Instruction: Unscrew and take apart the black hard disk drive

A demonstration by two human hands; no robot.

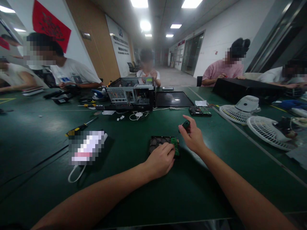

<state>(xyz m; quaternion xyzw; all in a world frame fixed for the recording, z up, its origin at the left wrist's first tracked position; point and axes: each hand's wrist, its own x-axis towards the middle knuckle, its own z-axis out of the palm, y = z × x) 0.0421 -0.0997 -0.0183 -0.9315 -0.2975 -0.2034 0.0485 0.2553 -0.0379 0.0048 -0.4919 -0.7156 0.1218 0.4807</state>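
Observation:
A black hard drive (155,142) with a green circuit board (176,144) on its right side lies on the green table (129,198). My left hand (161,158) rests over its front part, the fingers bent down together onto the drive and board, hiding part of both. Above the drive's right back corner, my right hand (192,135) grips a small screwdriver by its dark green handle (184,126), with the index finger raised. The thin shaft slants down toward the board; whether its tip touches is too small to tell.
An opened computer case (130,94) and a dark flat panel (174,99) stand behind. A second drive (200,111) and white fan grilles (268,131) are right; a yellow-black screwdriver (80,128) and blurred phone (88,147) left. Several people sit around the table.

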